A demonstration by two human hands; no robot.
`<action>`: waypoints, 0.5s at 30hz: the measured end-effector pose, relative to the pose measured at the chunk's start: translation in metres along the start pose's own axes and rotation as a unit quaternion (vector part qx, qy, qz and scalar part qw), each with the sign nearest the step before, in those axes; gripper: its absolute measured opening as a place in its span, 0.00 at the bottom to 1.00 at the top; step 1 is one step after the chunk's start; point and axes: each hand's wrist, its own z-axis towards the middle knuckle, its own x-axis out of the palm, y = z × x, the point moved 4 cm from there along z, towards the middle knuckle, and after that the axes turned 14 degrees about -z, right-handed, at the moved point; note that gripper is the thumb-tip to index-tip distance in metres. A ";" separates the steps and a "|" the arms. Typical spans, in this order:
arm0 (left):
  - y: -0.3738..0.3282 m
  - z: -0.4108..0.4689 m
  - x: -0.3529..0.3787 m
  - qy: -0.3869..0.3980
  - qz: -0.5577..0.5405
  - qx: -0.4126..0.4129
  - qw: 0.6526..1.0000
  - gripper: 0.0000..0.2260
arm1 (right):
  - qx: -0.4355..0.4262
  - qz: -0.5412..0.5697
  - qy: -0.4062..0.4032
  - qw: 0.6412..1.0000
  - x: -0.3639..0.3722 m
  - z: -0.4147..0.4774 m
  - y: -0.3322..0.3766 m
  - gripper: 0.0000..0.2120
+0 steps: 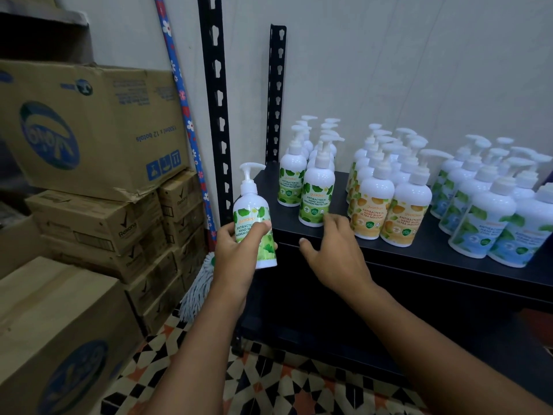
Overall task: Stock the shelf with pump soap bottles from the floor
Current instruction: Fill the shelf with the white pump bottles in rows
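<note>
While left hand [232, 250] grips green-label bottle [253, 214] | right hand [332, 250] spread over shelf [404, 254] edge

Green-label bottles [315, 194] on the shelf [425, 250], centre: "guardian ANTIBACTERIAL HAND WASH MAXIMUM PROTECTION". Held green-label bottle [254, 226], left of them: same wording, partly covered. Orange-label bottles [372, 211]: "ANTIBACTERIAL HAND WASH ULTRA MOISTURE". Small cartons [98, 226], left: "Rexona". Large carton [89, 127], upper left, inverted print: "1500ml x 12 botols".
</note>
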 end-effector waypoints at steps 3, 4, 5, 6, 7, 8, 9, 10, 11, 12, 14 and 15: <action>0.001 0.000 0.007 0.015 -0.013 -0.005 1.000 0.23 | -0.053 -0.092 -0.012 0.994 0.004 -0.012 -0.003 0.33; 0.000 0.000 0.010 0.025 -0.003 0.003 1.000 0.26 | -0.064 -0.121 -0.004 0.991 0.007 -0.015 -0.004 0.35; -0.001 0.001 0.013 0.033 0.016 0.017 0.999 0.28 | -0.073 -0.144 0.005 0.987 0.012 -0.017 -0.006 0.37; -0.004 0.000 0.017 0.041 0.038 0.037 0.998 0.29 | -0.081 -0.162 0.010 0.983 0.016 -0.020 -0.008 0.39; -0.008 0.001 0.022 0.048 0.056 0.065 0.995 0.28 | -0.089 -0.179 0.014 0.980 0.020 -0.021 -0.010 0.41; -0.011 0.003 0.026 0.054 0.073 0.095 0.991 0.26 | -0.095 -0.195 0.018 0.976 0.022 -0.022 -0.011 0.42; -0.015 0.007 0.031 0.058 0.088 0.122 0.987 0.26 | -0.099 -0.207 0.021 0.973 0.024 -0.022 -0.012 0.43; -0.019 0.012 0.034 0.059 0.105 0.147 0.982 0.26 | -0.101 -0.215 0.022 0.971 0.024 -0.022 -0.012 0.43; -0.021 0.018 0.038 0.061 0.124 0.167 0.976 0.26 | -0.102 -0.221 0.022 0.970 0.025 -0.022 -0.012 0.44; -0.022 0.024 0.041 0.063 0.142 0.182 0.971 0.27 | -0.102 -0.226 0.025 0.969 0.025 -0.021 -0.012 0.44; -0.020 0.033 0.044 0.065 0.168 0.196 0.964 0.27 | -0.100 -0.231 0.033 0.967 0.026 -0.022 -0.011 0.45; -0.018 0.036 0.046 0.066 0.183 0.200 0.960 0.27 | -0.099 -0.231 0.031 0.967 0.026 -0.022 -0.011 0.45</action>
